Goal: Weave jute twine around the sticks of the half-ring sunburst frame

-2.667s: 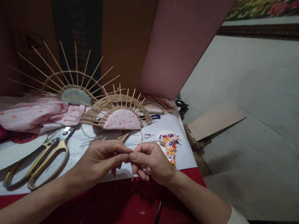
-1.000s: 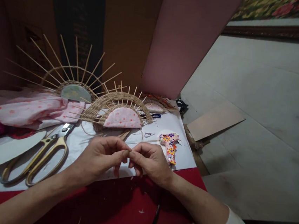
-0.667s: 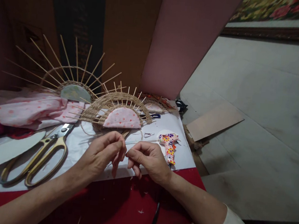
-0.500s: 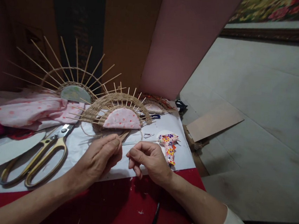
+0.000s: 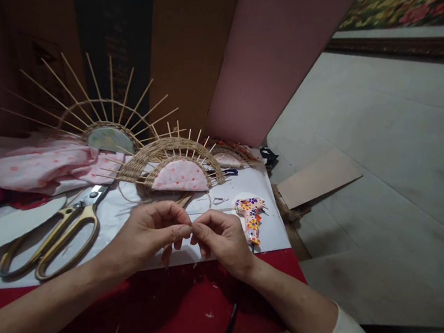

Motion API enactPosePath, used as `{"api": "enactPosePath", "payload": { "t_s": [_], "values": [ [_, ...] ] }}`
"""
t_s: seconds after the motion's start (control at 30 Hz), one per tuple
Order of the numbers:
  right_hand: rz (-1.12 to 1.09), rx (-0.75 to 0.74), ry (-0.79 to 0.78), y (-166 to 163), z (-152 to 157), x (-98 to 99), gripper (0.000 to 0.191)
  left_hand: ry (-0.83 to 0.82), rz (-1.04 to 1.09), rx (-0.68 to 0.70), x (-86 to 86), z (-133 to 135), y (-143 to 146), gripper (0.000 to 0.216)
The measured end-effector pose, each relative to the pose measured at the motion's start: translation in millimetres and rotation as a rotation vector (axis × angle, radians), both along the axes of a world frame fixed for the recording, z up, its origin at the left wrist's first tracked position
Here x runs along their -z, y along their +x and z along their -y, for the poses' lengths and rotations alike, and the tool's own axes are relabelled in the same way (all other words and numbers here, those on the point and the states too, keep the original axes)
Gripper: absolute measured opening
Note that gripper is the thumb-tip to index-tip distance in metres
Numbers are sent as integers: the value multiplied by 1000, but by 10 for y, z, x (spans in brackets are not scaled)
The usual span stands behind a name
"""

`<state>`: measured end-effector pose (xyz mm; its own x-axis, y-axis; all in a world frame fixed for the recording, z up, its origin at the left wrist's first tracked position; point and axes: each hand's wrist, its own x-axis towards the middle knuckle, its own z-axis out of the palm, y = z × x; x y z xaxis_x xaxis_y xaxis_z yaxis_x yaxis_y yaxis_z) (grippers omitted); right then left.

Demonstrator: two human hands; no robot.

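Note:
My left hand (image 5: 148,235) and my right hand (image 5: 221,237) meet fingertip to fingertip over the front edge of the white sheet (image 5: 122,220). Both pinch something too small to make out between thumb and forefinger. Just behind them lies a woven half-round piece with a pink dotted fabric centre (image 5: 180,175) and short sticks poking up. A flowered glue gun (image 5: 251,216) lies right of my right hand. Large gold-handled scissors (image 5: 58,237) rest left of my left hand.
A second half-round frame with long bare sticks (image 5: 106,124) stands at the back left beside pink dotted cloth (image 5: 37,167). A smaller woven piece (image 5: 228,159) and blue-handled scissors (image 5: 227,172) lie behind. Red cloth (image 5: 177,303) covers the table's front; cardboard (image 5: 318,178) lies on the floor.
My left hand dipped towards the sheet and parted from the right, then came back up. The two hands' fingertips now touch again in a pinch.

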<state>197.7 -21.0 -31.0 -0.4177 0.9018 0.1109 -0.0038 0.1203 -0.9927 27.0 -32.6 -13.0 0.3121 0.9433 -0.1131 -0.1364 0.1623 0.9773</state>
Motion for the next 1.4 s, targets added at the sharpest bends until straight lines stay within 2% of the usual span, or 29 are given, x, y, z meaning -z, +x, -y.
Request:
{"api": "enactPosePath", "payload": {
  "t_s": [0.17,0.27,0.33,0.5,0.57,0.63,0.73,0.8,0.97,1.17,1.3,1.4],
  "values": [
    [202,53,298,33,20,-22,20,30,-108,59,19,1,7,28],
    [221,113,388,28,50,-44,14,105,-181,146,52,35,-9,27],
    [161,142,335,9,67,-50,11,139,-181,197,76,64,-18,23],
    [-165,143,-84,-14,4,-56,21,125,-13,229,89,110,-5,18],
    [-242,134,-160,1,-44,-67,24,97,80,197,67,101,10,19],
    [-239,100,-169,14,-68,-76,25,75,105,115,33,75,22,20],
    [-207,89,-113,9,-52,-69,22,76,12,-49,-25,27,31,24],
    [-220,82,-66,-5,-28,-51,20,77,-57,-112,-48,8,32,26],
    [-215,12,-35,-37,23,-30,16,79,-105,-131,-36,1,36,29],
    [-209,39,-38,-52,67,-51,16,100,-139,-126,-6,8,44,28],
    [-204,56,-53,-50,57,-62,17,226,-289,-164,10,35,35,24],
    [-250,9,-157,-53,35,-76,17,377,-399,-177,38,48,20,21]
  ]
}}
